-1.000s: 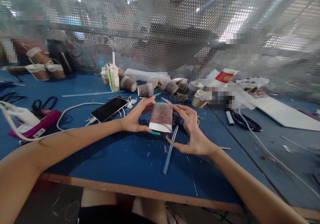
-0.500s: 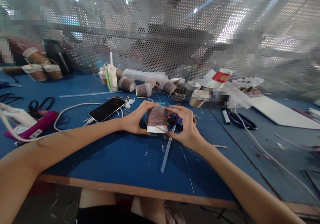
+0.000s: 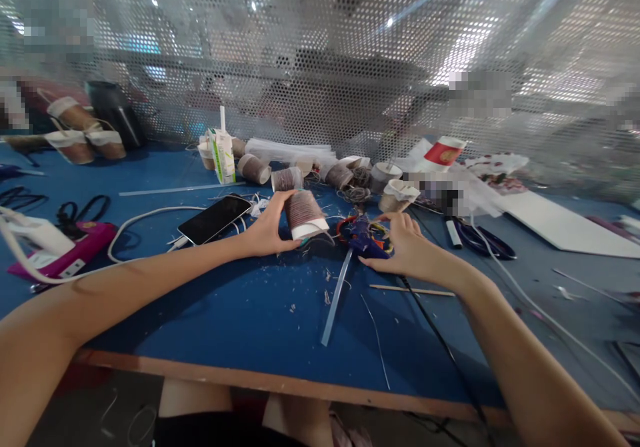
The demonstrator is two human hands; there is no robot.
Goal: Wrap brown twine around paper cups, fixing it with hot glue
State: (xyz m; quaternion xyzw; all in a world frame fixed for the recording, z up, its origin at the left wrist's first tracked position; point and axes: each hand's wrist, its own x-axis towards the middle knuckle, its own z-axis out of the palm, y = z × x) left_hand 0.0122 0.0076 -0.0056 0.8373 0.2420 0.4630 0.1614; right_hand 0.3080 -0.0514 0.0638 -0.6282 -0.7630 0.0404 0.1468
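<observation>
My left hand [image 3: 270, 227] is closed around a paper cup wrapped in brownish twine [image 3: 306, 212]. The cup is tilted, its white unwrapped band [image 3: 310, 228] toward the lower right. Right of it, a blue glue gun [image 3: 369, 239] lies on the table with a clear glue stick [image 3: 336, 300] sticking out toward me. My right hand [image 3: 407, 244] is at the glue gun, thumb and fingers apart on either side of it. Whether the fingers touch it is hard to make out. A roll with a coloured rim [image 3: 345, 228] is partly hidden behind the gun.
Several twine-wrapped cups [image 3: 254, 168] and a drink carton [image 3: 223, 157] stand at the back, before a perforated metal screen [image 3: 320, 87]. A phone [image 3: 214, 219] and a magenta power strip [image 3: 75, 247] with cables lie left. A wooden stick [image 3: 413, 290] and black cord [image 3: 440, 337] lie right.
My right hand has let go of the cup and moved right to the glue gun. The cup, now in my left hand alone, has tilted and shifted slightly up and left.
</observation>
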